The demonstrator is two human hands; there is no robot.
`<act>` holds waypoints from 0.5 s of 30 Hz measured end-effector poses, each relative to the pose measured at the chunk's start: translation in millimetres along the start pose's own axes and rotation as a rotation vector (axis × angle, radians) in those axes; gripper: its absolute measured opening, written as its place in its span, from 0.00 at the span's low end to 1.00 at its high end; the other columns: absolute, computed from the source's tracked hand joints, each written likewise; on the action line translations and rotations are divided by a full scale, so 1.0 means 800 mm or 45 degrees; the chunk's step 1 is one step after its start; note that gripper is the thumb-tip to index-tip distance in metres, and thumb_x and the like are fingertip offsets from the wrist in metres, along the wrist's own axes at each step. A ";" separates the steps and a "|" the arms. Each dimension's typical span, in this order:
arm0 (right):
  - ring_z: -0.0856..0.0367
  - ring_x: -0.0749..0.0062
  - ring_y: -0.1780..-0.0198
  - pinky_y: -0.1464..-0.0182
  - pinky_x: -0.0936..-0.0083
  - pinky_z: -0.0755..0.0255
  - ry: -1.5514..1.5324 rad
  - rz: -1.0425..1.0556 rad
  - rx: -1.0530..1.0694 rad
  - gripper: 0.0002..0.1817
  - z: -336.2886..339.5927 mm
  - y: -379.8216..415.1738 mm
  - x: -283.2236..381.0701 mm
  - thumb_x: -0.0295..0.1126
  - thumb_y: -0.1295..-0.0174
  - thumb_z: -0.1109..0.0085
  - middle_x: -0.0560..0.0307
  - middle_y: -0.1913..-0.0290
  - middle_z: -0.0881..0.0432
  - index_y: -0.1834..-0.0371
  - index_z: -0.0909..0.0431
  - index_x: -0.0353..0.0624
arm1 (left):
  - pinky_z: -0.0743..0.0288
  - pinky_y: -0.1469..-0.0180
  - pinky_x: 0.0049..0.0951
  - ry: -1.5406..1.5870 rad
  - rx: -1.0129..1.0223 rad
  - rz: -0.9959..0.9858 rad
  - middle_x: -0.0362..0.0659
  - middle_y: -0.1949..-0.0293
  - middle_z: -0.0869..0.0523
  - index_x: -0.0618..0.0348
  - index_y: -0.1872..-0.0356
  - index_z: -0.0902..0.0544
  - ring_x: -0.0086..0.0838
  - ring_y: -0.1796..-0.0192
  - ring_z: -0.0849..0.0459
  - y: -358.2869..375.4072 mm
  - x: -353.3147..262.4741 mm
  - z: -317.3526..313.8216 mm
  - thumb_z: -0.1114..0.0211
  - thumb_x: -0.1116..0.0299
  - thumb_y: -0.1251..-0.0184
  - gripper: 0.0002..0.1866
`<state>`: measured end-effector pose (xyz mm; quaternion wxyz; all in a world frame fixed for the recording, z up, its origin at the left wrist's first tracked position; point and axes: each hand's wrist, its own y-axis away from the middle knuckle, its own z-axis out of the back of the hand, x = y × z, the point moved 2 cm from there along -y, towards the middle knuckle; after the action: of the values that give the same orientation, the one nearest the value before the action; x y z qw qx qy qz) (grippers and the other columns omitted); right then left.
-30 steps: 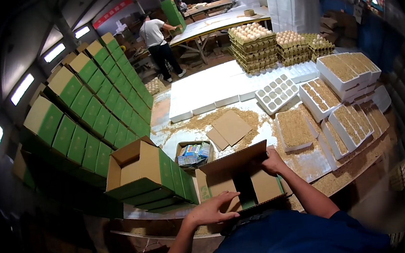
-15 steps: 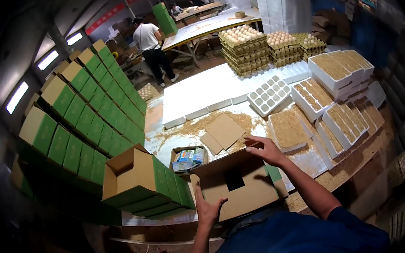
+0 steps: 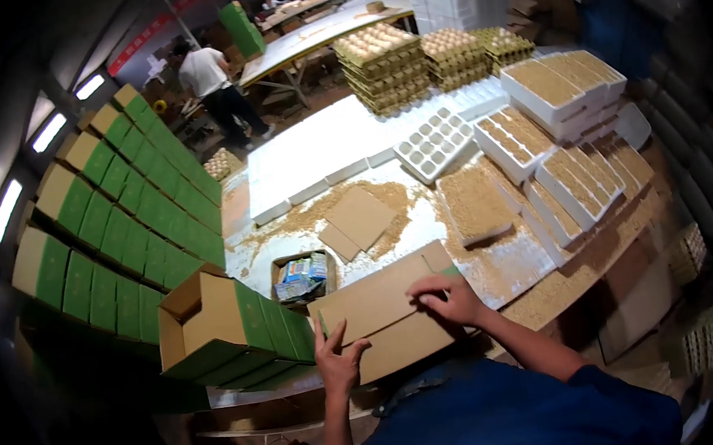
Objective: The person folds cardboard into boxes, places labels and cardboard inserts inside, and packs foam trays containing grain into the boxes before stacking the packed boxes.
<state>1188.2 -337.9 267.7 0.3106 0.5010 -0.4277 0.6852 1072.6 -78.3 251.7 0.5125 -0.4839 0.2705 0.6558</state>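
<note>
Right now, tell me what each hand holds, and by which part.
Both hands press on the flaps of the brown cardboard box: left hand at its near left corner, right hand flat on the top flap.

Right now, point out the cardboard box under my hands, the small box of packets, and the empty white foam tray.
cardboard box (image 3: 381, 305), head view, on its closed top flap.
small box of packets (image 3: 300, 276), head view, on the packets inside.
empty white foam tray (image 3: 434, 142), head view, on its middle cells.

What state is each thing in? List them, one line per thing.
cardboard box: flaps shut, both hands pressing on it.
left hand: flat on the box's near edge.
right hand: fingers on the top flap.
green box: top open.
small carton: open, packets inside.
foam tray: cells empty.
</note>
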 end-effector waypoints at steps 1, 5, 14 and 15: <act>0.13 0.70 0.54 0.47 0.74 0.21 0.005 -0.008 -0.123 0.17 0.009 0.001 0.000 0.16 0.42 0.40 0.51 0.55 0.12 0.50 0.15 0.39 | 0.16 0.44 0.34 0.097 -0.057 -0.008 0.61 0.22 0.46 0.76 0.41 0.20 0.40 0.39 0.18 -0.001 0.000 -0.003 0.21 0.76 0.46 0.30; 0.19 0.59 0.38 0.40 0.70 0.22 0.296 0.134 -0.203 0.28 0.062 0.035 -0.036 0.16 0.45 0.40 0.48 0.41 0.17 0.38 0.20 0.45 | 0.13 0.48 0.33 0.080 -0.032 0.028 0.57 0.21 0.48 0.75 0.39 0.22 0.39 0.40 0.18 0.002 -0.027 -0.004 0.25 0.80 0.41 0.27; 0.32 0.45 0.28 0.34 0.64 0.28 0.410 -0.041 0.126 0.57 0.007 0.075 -0.056 0.35 0.55 0.27 0.39 0.26 0.37 0.20 0.50 0.40 | 0.17 0.48 0.30 -0.150 -0.046 -0.102 0.54 0.22 0.39 0.68 0.39 0.19 0.38 0.35 0.22 -0.016 -0.013 0.037 0.29 0.72 0.33 0.22; 0.25 0.46 0.36 0.41 0.62 0.25 0.434 -0.038 0.079 0.53 0.013 0.066 -0.030 0.40 0.52 0.27 0.37 0.34 0.29 0.22 0.46 0.41 | 0.17 0.48 0.30 -0.154 -0.026 -0.101 0.54 0.22 0.39 0.68 0.39 0.19 0.38 0.35 0.22 -0.026 -0.027 0.052 0.29 0.72 0.33 0.22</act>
<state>1154.6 -370.5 231.4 0.3733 0.3932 -0.3401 0.7683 1077.4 -45.2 290.3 0.5486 -0.4590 0.2128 0.6656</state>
